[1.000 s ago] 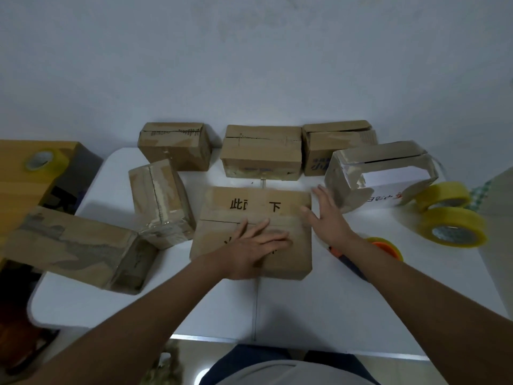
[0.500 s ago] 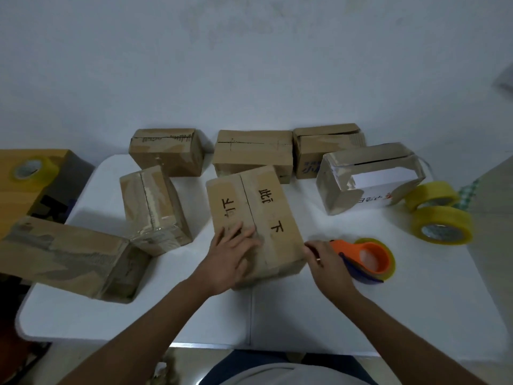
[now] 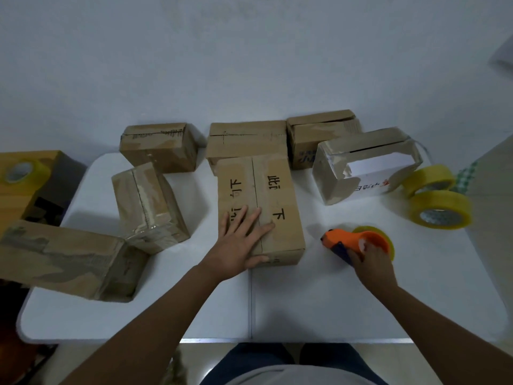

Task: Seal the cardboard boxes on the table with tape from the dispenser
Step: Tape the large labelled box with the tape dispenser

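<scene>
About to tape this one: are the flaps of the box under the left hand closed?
Closed. The flaps of the box lie flat and meet along a centre seam, and the left hand presses flat on top. No fresh tape is plainly visible over the seam.

The marked box [image 3: 259, 207] has been turned: 1 second ago it lay crosswise with its seam running left to right, half a second ago it sat at a slant, and now it lies lengthwise with the seam pointing away from the person, its far end against the box behind [image 3: 247, 140]. The left hand [image 3: 241, 240] has stayed flat on its top, now nearer the close end. The right hand [image 3: 372, 262] has left the box's side, moved right and now grips the orange tape dispenser [image 3: 358, 241], which still rests on the surface [image 3: 319, 301].
</scene>
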{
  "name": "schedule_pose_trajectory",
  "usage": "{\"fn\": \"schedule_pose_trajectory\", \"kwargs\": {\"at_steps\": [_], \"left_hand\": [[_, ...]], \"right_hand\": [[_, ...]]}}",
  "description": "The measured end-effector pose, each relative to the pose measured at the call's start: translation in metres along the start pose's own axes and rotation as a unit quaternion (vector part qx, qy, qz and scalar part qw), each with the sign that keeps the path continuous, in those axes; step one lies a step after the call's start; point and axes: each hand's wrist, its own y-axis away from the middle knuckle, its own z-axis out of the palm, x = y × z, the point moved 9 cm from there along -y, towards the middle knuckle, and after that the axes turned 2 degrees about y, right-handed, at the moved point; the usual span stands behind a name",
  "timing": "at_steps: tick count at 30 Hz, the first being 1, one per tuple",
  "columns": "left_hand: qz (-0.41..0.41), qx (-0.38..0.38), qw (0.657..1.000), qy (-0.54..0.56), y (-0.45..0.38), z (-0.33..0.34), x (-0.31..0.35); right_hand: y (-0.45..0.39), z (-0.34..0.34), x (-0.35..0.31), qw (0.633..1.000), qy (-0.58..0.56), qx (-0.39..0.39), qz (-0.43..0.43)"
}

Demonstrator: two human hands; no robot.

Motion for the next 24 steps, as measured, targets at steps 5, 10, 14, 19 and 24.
{"fn": "schedule_pose_trajectory", "kwargs": {"at_steps": [5, 10, 14, 19, 24], "left_hand": [[0.037, 0.040, 0.998, -0.024, 0.009, -0.008, 0.005], [0.025, 0.051, 0.998, 0.002, 0.024, -0.003, -0.004], [0.035, 0.046, 0.998, 0.018, 0.015, -0.001, -0.001], [0.042, 0.033, 0.998, 0.036, -0.006, -0.009, -0.005], [-0.050, 0.021, 0.972, 0.227, -0.023, -0.046, 0.012]], "right_hand": [[-0.003, 0.003, -0.029, 0.993, 0.067, -0.092, -0.018], [0.007, -0.017, -0.050, 0.988, 0.057, -0.144, -0.021], [0.015, -0.028, -0.025, 0.997, -0.062, -0.028, -0.047], [0.038, -0.083, -0.064, 0.981, -0.150, 0.015, -0.118], [0.050, -0.117, -0.087, 0.972, -0.174, 0.024, -0.156]]}}
